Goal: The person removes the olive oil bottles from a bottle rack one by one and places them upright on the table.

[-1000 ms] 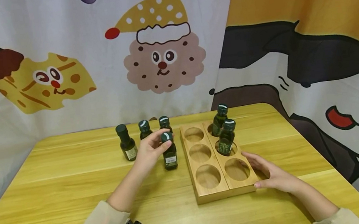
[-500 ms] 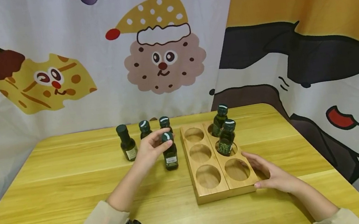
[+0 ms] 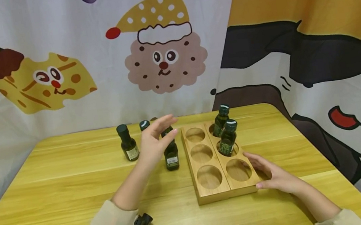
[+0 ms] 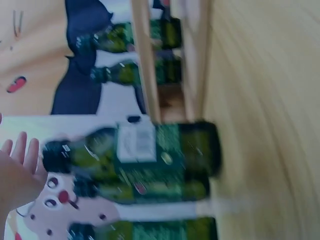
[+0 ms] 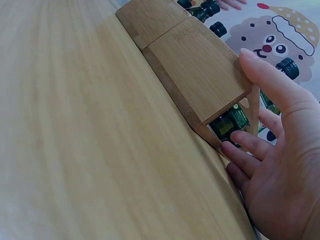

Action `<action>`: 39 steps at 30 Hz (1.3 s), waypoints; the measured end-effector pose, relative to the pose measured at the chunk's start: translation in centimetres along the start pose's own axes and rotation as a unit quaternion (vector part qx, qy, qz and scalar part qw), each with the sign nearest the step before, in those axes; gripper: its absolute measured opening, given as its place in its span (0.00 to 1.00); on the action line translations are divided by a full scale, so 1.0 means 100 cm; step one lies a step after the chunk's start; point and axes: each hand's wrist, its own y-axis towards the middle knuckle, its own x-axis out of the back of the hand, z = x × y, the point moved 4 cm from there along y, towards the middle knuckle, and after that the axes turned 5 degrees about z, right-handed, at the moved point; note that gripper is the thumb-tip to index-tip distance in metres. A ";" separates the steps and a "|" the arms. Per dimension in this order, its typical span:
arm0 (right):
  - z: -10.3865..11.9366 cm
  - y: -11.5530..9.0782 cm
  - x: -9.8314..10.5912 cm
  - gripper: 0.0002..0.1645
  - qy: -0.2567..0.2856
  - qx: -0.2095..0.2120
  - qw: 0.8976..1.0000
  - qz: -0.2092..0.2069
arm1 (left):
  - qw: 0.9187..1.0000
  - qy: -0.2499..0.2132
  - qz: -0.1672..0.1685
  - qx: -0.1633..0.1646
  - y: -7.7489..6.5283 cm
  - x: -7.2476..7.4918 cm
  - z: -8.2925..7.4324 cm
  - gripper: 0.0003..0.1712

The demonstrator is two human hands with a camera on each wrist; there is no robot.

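My left hand (image 3: pixel 151 141) hovers over a small dark-green glass bottle (image 3: pixel 172 158), fingers spread and thumb apart. In the left wrist view its fingers stand clear of the cap of the upright bottle (image 4: pixel 150 147), which has a white label. Behind it another bottle (image 3: pixel 166 131) is partly hidden by the hand. At the near right corner of a wooden bottle rack (image 3: pixel 216 197), my right hand (image 3: pixel 276 179) holds on, thumb at the front end, fingers along the right side. Two bottles, a nearer one (image 3: pixel 228 140) and a farther one (image 3: pixel 221 122), stand in the rack's right row.
Left of the hand stand a bottle with a tall cap (image 3: pixel 129 146) and another bottle (image 3: pixel 144 125), mostly hidden. The rack's left row shows three round holes. A printed curtain (image 3: pixel 98 116) hangs behind the wooden table (image 3: pixel 72 181).
My left hand has let go of the front bottle's cap and lifted slightly up and to the right, its fingers opening. The bottle stays in place. My right hand has not moved.
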 end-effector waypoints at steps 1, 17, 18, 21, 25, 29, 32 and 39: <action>0.000 0.000 0.000 0.52 0.000 0.000 1.000 0.000 | 1.000 -0.004 -0.006 -0.011 0.001 -0.003 -0.004 0.23; 0.003 0.002 0.000 0.52 0.002 0.003 1.000 0.002 | 0.997 -0.070 -0.003 0.018 0.002 -0.067 -0.028 0.25; 0.003 0.002 0.000 0.52 0.002 0.003 1.000 0.002 | 0.997 -0.075 -0.001 0.022 0.002 -0.071 -0.031 0.25; 0.003 0.002 0.000 0.52 0.000 0.000 1.000 0.000 | 0.995 -0.092 0.005 0.039 0.005 -0.082 -0.022 0.26; 0.004 0.001 0.000 0.52 0.001 -0.002 1.000 0.000 | 0.993 -0.101 0.009 0.057 0.010 -0.096 0.003 0.28; 0.004 0.000 0.000 0.52 0.002 -0.005 1.000 0.000 | 0.995 -0.076 0.002 0.064 0.013 -0.108 0.015 0.28; 0.002 0.000 0.000 0.52 -0.001 -0.008 1.000 0.000 | 0.996 -0.063 0.002 0.062 0.014 -0.117 0.021 0.29; -0.002 -0.001 -0.001 0.52 0.006 -0.022 1.000 -0.001 | 0.995 -0.048 0.000 0.089 0.021 -0.129 0.030 0.34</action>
